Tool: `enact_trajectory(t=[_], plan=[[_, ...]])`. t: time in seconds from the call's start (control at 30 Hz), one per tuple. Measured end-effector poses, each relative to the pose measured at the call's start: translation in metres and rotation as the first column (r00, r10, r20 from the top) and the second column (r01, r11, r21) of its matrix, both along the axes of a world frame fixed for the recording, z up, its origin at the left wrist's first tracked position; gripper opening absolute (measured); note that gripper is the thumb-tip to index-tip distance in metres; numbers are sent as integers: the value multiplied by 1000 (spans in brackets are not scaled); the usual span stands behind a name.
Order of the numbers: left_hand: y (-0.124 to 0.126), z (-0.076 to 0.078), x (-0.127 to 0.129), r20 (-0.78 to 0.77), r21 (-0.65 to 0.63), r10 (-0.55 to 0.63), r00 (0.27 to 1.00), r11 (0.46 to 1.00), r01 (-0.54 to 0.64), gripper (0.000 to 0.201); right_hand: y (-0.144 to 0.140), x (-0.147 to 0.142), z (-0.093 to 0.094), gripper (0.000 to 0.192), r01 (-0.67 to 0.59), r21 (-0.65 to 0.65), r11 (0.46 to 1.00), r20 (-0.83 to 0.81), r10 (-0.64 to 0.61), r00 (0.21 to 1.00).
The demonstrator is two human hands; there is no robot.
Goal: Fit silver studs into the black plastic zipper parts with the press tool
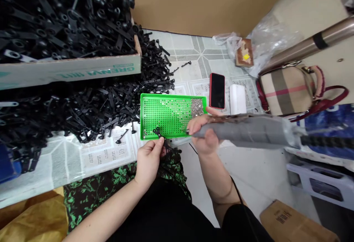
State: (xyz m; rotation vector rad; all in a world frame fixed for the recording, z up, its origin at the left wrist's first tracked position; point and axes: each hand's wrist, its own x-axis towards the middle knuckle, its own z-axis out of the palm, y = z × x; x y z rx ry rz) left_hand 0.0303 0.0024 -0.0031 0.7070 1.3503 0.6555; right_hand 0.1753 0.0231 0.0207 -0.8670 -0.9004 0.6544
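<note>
Between thumb and fingers, my left hand pinches small black plastic parts over the near left edge of a green perforated tray. My right hand is wrapped round a long grey electric screwdriver, held nearly level with its tip pointing left at the tray's near right side. Small silver screws are heaped at the tray's right end, and more are scattered across its holes. The screwdriver and right hand cover the tray's near right corner. Some of the black parts in my left hand are hidden by the fingers.
A cardboard box overflows with black parts; a loose pile spreads below it. A red-edged phone, white box, brown block and checked handbag lie to the right. A purple plastic stool stands lower right.
</note>
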Motion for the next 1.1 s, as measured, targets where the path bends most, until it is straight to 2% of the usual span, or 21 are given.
enact_trajectory(t=[0.07, 0.17, 0.33, 0.53, 0.8, 0.9, 1.03, 1.1], plan=[[0, 1, -1, 45, -14, 12, 999, 1000, -11, 33, 1, 10, -6, 26, 55, -47, 997, 22, -54, 998], [0, 2, -2, 112, -31, 20, 994, 999, -17, 31, 0, 17, -15, 27, 47, -100, 994, 14, -46, 999], [1, 1, -5, 109, -38, -43, 993, 998, 47, 25, 2, 16, -24, 24, 47, -35, 998, -41, -49, 998], [3, 2, -7, 124, -86, -47, 991, 995, 58, 23, 7, 16, -27, 24, 51, -61, 997, -32, -53, 998], [4, 5, -6, 119, -91, -38, 992, 995, 49, 22, 3, 17, -27, 33, 93, -132, 987, -5, -94, 996], [5, 5, -6, 112, -90, -37, 993, 995, 47, 22, 1, 14, -29, 30, 92, -135, 987, 4, -93, 996], [6, 3, -7, 101, -66, -64, 993, 995, 71, 21, -3, 7, -30, 27, 225, -176, 958, 51, -220, 974], [8, 3, -8, 89, -51, -88, 992, 994, 93, 20, -3, 6, -26, 26, 255, -148, 956, 60, -248, 967]])
